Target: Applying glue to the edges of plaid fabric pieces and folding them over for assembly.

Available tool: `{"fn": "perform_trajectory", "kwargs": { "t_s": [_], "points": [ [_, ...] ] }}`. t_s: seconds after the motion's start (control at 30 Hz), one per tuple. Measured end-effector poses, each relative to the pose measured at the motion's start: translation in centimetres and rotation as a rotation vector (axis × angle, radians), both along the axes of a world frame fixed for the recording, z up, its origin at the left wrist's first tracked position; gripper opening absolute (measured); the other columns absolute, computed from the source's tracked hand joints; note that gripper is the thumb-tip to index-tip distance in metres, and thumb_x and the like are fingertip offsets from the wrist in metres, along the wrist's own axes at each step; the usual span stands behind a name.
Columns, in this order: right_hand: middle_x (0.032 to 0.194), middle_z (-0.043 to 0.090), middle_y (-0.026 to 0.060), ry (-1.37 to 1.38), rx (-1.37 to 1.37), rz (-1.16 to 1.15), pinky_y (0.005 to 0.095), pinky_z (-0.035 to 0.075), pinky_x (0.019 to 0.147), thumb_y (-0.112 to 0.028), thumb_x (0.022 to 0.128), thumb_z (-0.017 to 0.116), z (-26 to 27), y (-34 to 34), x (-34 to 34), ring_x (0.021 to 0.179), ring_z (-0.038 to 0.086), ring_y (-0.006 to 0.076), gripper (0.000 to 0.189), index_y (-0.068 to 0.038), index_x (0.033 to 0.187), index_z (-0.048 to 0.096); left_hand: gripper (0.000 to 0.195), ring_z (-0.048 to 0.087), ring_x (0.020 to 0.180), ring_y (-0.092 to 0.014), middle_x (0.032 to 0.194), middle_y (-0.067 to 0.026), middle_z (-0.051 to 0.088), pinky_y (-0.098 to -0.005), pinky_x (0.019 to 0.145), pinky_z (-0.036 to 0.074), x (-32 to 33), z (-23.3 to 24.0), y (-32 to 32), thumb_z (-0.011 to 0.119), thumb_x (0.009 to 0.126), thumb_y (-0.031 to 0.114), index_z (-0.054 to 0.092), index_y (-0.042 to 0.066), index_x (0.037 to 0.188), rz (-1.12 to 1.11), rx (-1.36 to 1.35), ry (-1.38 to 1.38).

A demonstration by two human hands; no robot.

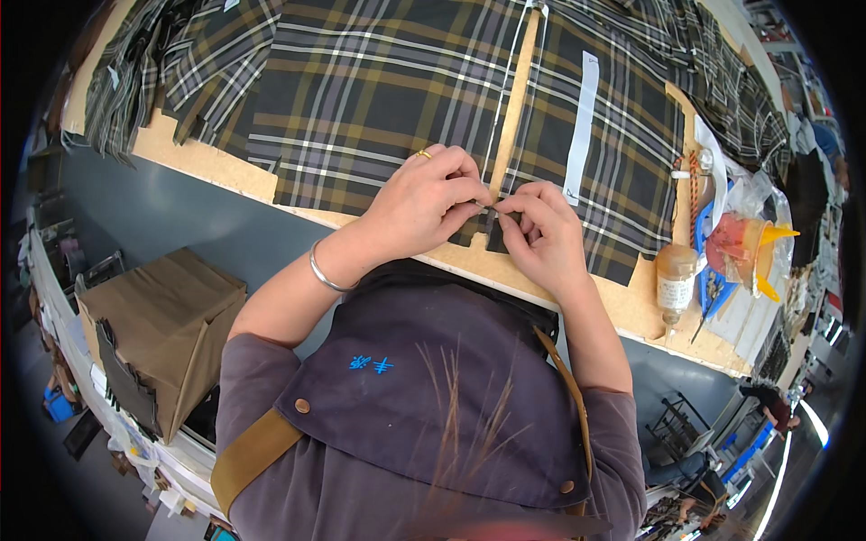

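Two dark plaid fabric panels lie side by side before me, the larger left panel (379, 101) and the narrower right panel (622, 142), with a strip of bare board between them. At the lower end of that gap my left hand (433, 196) and my right hand (544, 233) meet, fingertips nearly touching. Each pinches a small dark piece of the fabric edge between thumb and forefinger; the fingers partly hide it. White lines run along both inner edges. A white paper strip (580, 128) rests on the right panel, just above my right hand.
More plaid pieces (122, 88) are heaped at the table's far left and upper right. A bottle of brownish liquid (675, 284), a blue tray (716, 294) and a reddish plastic container (734, 247) stand at the right. A brown fabric-covered box (162, 324) is at lower left.
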State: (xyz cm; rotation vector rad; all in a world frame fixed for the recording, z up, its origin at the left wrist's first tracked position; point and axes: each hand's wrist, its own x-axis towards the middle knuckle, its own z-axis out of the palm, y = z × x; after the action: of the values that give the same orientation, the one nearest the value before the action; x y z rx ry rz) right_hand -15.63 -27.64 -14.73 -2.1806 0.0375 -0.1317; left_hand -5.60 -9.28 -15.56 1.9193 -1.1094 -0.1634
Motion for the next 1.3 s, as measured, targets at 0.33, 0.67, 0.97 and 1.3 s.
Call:
{"fn": "perform_trajectory", "kwargs": {
  "t_s": [0.33,0.67,0.97,1.3],
  "points": [
    [0.088,0.059,0.0043,-0.003,-0.025,0.052,0.0254,0.048,0.053,0.002,0.079,0.069,0.3,-0.2,-0.1,0.060,0.058,0.0119,0.017,-0.007,0.093,0.069,0.017,0.055,0.082,-0.021,0.086,-0.0018,0.057,-0.0325,0.072,0.047,0.6,0.5,0.4,0.075,0.075,0.005,0.070,0.010,0.091,-0.089,0.034,-0.036],
    [0.086,0.058,0.0052,-0.159,-0.171,0.142,0.0291,0.050,0.057,0.004,0.075,0.069,0.0,-0.4,-0.3,0.067,0.061,0.0178,0.020,-0.006,0.093,0.069,0.023,0.057,0.092,-0.018,0.094,0.0017,0.059,-0.0325,0.078,0.045,0.2,0.5,1.2,0.068,0.074,0.009,0.069,0.015,0.096,-0.149,0.171,-0.329],
    [0.085,0.058,0.0052,-0.155,-0.199,0.186,0.0283,0.049,0.056,0.004,0.076,0.068,0.6,-0.9,-0.6,0.062,0.058,0.0162,0.017,-0.005,0.091,0.069,0.025,0.056,0.096,-0.018,0.099,0.0027,0.059,-0.0329,0.078,0.044,-0.7,1.6,1.6,0.066,0.075,0.009,0.068,0.015,0.098,-0.080,0.301,-0.357],
    [0.083,0.060,-0.0005,0.047,-0.122,-0.041,0.0248,0.044,0.048,-0.007,0.078,0.071,1.2,0.7,0.4,0.052,0.053,0.0103,0.010,-0.010,0.087,0.069,0.021,0.053,0.089,-0.019,0.092,0.0020,0.058,-0.0341,0.076,0.035,-1.3,1.0,0.7,0.074,0.073,0.006,0.070,0.016,0.091,0.097,0.145,-0.014]
  ]
}}
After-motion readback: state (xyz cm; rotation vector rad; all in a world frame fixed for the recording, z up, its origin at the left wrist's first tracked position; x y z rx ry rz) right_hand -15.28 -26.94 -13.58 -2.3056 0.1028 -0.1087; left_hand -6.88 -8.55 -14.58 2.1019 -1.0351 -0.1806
